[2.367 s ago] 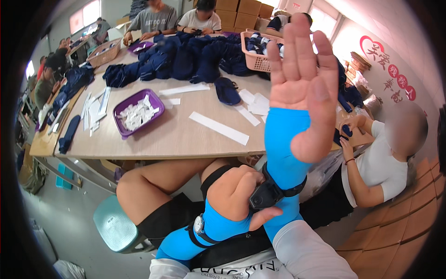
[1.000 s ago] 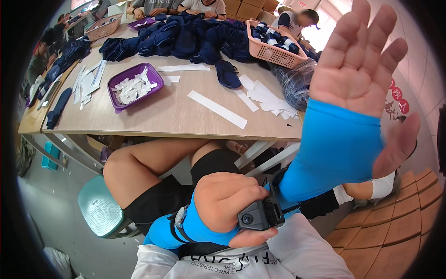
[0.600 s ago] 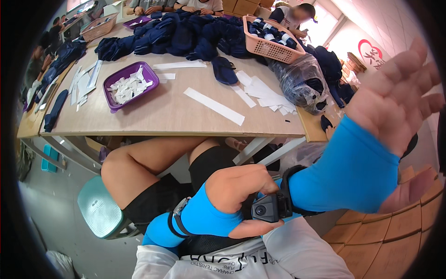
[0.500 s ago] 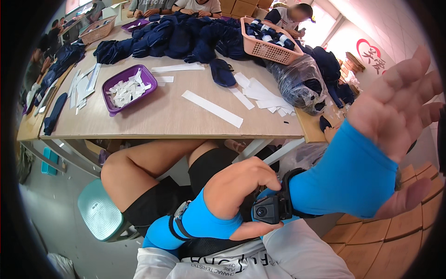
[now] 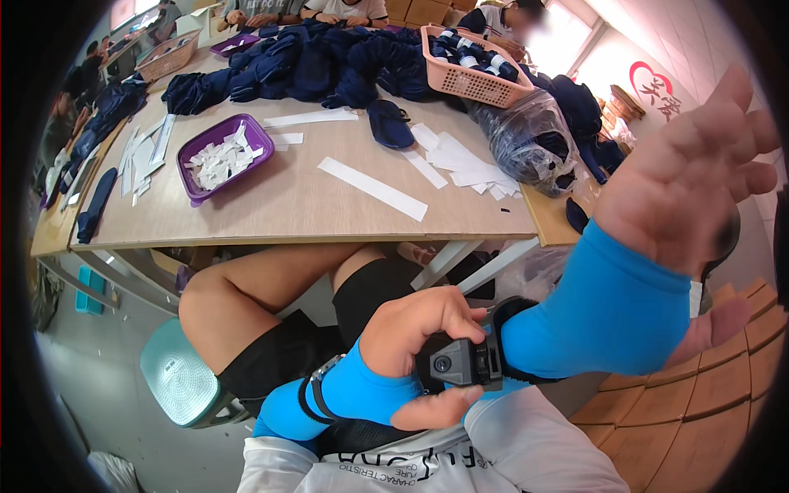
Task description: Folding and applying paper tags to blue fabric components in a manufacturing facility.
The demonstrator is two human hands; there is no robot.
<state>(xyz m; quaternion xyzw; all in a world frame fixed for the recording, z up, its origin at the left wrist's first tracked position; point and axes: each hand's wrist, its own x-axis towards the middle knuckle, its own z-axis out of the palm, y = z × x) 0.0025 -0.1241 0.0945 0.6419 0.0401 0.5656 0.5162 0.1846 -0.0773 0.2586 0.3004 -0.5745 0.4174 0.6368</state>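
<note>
My left hand point(image 5: 415, 333) grips a small black camera point(image 5: 462, 362) between thumb and fingers. A black strap point(image 5: 519, 311) holds that camera at my right wrist, over a bright blue sleeve point(image 5: 608, 308). Palm up and fingers spread, my right hand point(image 5: 686, 177) reaches out to the upper right with nothing in it. On my left forearm, also in blue, sits another dark strap with a buckle point(image 5: 319, 380). Both hands are off the table, above my lap and to its right.
The wooden table point(image 5: 271, 197) bears a purple tray point(image 5: 215, 193) of white labels, paper strips point(image 5: 374, 189), a dark blue garment pile point(image 5: 304, 66) and a pink basket point(image 5: 472, 82) of rolled navy pieces. A teal stool point(image 5: 177, 374) stands left; cardboard boxes point(image 5: 690, 411) lie right. People sit across.
My left hand and the camera have shifted a little to the left. My open right hand has also moved slightly left.
</note>
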